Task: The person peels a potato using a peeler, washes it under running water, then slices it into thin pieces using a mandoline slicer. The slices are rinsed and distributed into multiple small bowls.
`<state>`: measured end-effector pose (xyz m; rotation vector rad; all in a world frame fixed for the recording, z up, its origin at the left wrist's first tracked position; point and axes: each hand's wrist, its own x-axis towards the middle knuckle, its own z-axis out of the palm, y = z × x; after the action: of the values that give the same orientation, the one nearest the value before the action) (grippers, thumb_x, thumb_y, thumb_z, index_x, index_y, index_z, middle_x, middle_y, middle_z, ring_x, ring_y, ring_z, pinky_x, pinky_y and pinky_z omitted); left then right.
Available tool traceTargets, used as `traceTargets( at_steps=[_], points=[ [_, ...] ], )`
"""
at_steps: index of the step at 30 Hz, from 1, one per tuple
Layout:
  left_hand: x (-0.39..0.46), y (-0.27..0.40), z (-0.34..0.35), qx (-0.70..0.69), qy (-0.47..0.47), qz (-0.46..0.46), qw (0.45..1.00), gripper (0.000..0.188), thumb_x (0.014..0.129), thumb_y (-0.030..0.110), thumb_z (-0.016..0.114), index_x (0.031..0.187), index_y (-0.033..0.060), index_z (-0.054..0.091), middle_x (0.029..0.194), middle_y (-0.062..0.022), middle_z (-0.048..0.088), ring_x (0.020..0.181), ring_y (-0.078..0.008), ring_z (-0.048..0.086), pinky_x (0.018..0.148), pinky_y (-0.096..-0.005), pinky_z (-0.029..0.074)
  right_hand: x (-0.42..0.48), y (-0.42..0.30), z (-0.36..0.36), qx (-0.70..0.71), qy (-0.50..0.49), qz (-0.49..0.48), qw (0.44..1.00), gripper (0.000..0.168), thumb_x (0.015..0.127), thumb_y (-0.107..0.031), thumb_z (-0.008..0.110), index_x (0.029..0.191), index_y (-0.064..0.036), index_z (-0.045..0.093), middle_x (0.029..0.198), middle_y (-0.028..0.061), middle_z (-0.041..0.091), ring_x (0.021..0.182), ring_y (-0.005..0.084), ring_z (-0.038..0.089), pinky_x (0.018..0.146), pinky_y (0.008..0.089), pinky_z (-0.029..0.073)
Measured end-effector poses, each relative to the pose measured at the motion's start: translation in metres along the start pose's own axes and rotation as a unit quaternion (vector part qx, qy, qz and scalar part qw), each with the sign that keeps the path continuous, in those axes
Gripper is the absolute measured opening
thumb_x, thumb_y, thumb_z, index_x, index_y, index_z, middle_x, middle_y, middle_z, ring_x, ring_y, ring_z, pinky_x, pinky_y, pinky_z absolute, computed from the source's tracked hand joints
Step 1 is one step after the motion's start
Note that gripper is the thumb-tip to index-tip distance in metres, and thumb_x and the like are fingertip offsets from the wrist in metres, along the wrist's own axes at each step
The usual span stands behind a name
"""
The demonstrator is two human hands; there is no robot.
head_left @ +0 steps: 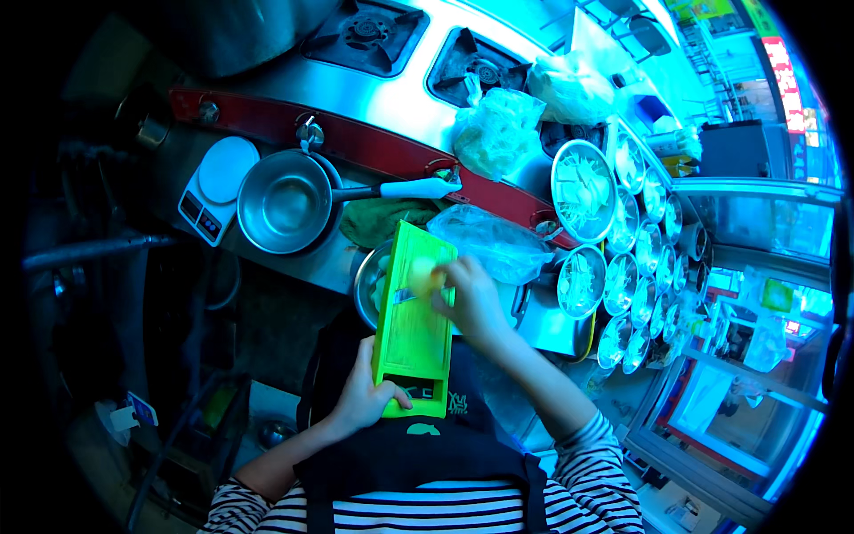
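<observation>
My left hand point(367, 394) grips the lower end of a green plastic mandoline slicer point(417, 334), thumb over the frame beside its handle slot. The slicer tilts up and away from my body. Its far end extends over a metal bowl point(365, 287) that holds pale pieces. Against the slicer's face, near the blade, my right hand point(470, 297) holds a pale piece of food point(423, 277). Motion blurs that piece, so its kind is unclear. A clear plastic bag point(494, 243) lies just beyond my right hand.
A saucepan point(287, 203) and a white kitchen scale point(217, 187) stand to the left. Behind them runs a gas stove point(393, 110) with tied plastic bags point(500, 133) on it. Several metal bowls point(584, 190) of shredded food crowd the right. A green cloth point(383, 223) lies behind the slicer.
</observation>
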<state>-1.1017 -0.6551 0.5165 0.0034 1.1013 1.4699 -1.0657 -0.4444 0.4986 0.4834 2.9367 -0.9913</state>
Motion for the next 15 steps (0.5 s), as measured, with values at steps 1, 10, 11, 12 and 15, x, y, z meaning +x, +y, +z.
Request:
traceTargets(
  at_steps=[1,10,11,12,15],
  points=[
    [0.001,-0.003,-0.001,-0.009,0.003,0.001,1.0,0.059,0.068,-0.015,0.038,0.122,0.002,0.02,0.11,-0.0204,0.04,0.088,-0.0266,0.056,0.06,-0.0294,0.054,-0.017,-0.017,-0.006,0.063,-0.027,0.009,0.998,0.031,0.061,0.001,0.066,0.089,-0.004,0.054,0.082,0.0117,0.05,0.073,0.0247,0.058,0.062,0.0316,0.048],
    [0.005,-0.006,-0.001,-0.006,0.014,-0.019,1.0,0.059,0.068,-0.015,0.04,0.121,0.0021,0.022,0.108,-0.0175,0.043,0.094,-0.0262,0.054,0.061,-0.0286,0.053,-0.014,-0.012,0.017,0.073,0.013,0.027,0.997,0.03,0.061,-0.001,0.066,0.088,-0.002,0.052,0.08,0.0113,0.049,0.07,0.023,0.055,0.06,0.0316,0.046],
    [0.004,-0.005,-0.001,0.012,0.012,-0.014,1.0,0.059,0.068,-0.015,0.04,0.122,0.002,0.022,0.108,-0.0176,0.042,0.094,-0.0263,0.053,0.062,-0.0287,0.053,-0.012,-0.007,0.023,0.074,0.011,0.026,0.997,0.029,0.062,-0.001,0.066,0.088,-0.002,0.052,0.08,0.0114,0.049,0.069,0.023,0.055,0.06,0.0319,0.045],
    [0.003,-0.006,0.0,0.029,0.013,-0.007,0.999,0.059,0.068,-0.015,0.041,0.122,0.002,0.022,0.108,-0.0178,0.042,0.095,-0.0264,0.053,0.062,-0.0288,0.053,-0.005,0.004,0.028,0.017,0.038,0.01,0.999,0.028,0.062,-0.001,0.065,0.087,-0.002,0.052,0.08,0.0117,0.05,0.067,0.0228,0.055,0.059,0.0313,0.046],
    [-0.001,-0.003,0.002,0.044,-0.005,0.006,0.999,0.06,0.069,-0.015,0.042,0.122,0.0018,0.022,0.109,-0.0184,0.041,0.095,-0.0267,0.053,0.063,-0.0295,0.054,0.027,0.032,0.018,0.049,0.069,0.051,0.995,0.026,0.063,-0.001,0.065,0.086,-0.003,0.054,0.081,0.0124,0.051,0.065,0.0233,0.056,0.058,0.0314,0.046]
  ],
)
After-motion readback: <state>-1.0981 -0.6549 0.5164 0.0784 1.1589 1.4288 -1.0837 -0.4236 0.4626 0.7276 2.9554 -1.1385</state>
